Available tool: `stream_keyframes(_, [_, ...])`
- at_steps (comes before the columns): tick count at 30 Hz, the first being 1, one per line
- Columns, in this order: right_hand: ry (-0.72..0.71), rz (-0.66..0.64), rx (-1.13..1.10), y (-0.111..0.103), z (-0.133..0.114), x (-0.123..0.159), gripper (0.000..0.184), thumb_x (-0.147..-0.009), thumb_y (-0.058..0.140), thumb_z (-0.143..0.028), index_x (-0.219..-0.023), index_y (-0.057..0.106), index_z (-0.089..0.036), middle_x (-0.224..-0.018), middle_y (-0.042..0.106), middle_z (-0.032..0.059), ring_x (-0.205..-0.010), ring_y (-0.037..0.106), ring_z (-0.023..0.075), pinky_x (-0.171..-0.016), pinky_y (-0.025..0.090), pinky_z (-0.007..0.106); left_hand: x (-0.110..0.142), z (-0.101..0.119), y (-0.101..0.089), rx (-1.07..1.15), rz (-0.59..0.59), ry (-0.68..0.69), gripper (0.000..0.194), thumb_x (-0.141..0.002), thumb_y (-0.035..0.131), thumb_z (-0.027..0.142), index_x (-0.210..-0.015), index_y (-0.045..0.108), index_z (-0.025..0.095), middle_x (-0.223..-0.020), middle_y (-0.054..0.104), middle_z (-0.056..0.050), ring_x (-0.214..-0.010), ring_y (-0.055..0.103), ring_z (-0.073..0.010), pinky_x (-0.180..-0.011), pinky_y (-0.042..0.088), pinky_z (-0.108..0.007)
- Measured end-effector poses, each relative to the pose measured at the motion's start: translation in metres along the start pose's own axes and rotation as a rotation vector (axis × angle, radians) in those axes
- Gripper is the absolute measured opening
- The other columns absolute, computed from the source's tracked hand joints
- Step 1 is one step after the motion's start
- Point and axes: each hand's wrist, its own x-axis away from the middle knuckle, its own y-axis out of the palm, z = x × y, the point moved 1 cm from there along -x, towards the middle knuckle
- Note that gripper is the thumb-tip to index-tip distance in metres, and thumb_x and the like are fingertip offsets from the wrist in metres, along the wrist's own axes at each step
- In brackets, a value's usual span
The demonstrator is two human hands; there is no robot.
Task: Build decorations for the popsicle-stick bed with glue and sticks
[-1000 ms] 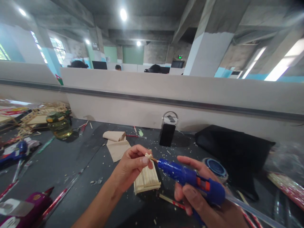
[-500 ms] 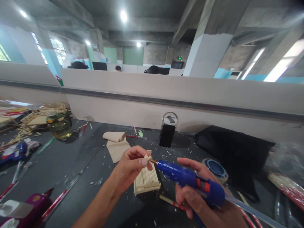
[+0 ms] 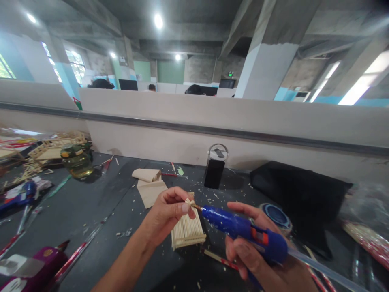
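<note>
My left hand (image 3: 166,214) pinches a small pale wooden stick piece (image 3: 190,203) between thumb and fingers, just above a panel of glued wooden sticks (image 3: 187,232) lying on the dark table (image 3: 91,207). My right hand (image 3: 258,259) is wrapped round a blue hot glue gun (image 3: 246,233) with an orange trigger. The gun's metal nozzle touches the small piece. A clear glue stick (image 3: 319,269) pokes out of the gun's back toward the lower right.
A black bottle (image 3: 214,170) stands by the beige partition (image 3: 194,134). A black bag (image 3: 298,194) and tape roll (image 3: 275,215) lie right. Brown paper (image 3: 148,184) lies ahead; a yellow-green jar (image 3: 77,160), stick models and another blue gun (image 3: 18,194) sit left. A purple box (image 3: 33,263) is near left.
Nothing has visibly moved apart from a slight shift of the nozzle and the small piece; both hands keep their grips.
</note>
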Motion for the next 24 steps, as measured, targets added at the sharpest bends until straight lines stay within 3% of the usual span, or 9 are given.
stream_keyframes(10, [0.094, -0.023, -0.119, 0.0, 0.0018, 0.0002, 0.052, -0.084, 0.057, -0.057, -0.125, 0.044, -0.028, -0.065, 0.065, -0.0013, -0.047, 0.055, 0.0154, -0.049, 0.049, 0.027, -0.0005, 0.0006, 0.0, 0.008, 0.006, -0.009, 0.014, -0.062, 0.083, 0.016, -0.069, 0.071, 0.015, -0.07, 0.07, 0.0, -0.058, 0.064, -0.0101, -0.059, 0.049, -0.02])
stream_keyframes(16, [0.089, 0.026, -0.171, -0.0016, 0.0069, -0.0005, 0.056, -0.082, 0.057, -0.06, -0.126, 0.044, -0.028, -0.066, 0.067, 0.0013, -0.047, 0.056, 0.0173, -0.046, 0.048, 0.029, 0.0005, -0.0007, 0.0005, 0.022, -0.003, -0.005, 0.015, -0.062, 0.084, 0.017, -0.07, 0.072, 0.015, -0.069, 0.07, 0.001, -0.058, 0.064, -0.0101, -0.059, 0.049, -0.019])
stream_keyframes(24, [0.081, -0.055, -0.164, 0.0008, 0.007, -0.0018, 0.052, -0.085, 0.057, -0.056, -0.125, 0.041, -0.028, -0.067, 0.065, -0.0011, -0.048, 0.055, 0.0144, -0.048, 0.049, 0.025, -0.0002, -0.0009, -0.0013, 0.008, 0.001, -0.006, 0.015, -0.062, 0.084, 0.018, -0.07, 0.072, 0.016, -0.07, 0.07, 0.0, -0.058, 0.064, -0.0098, -0.06, 0.048, -0.019])
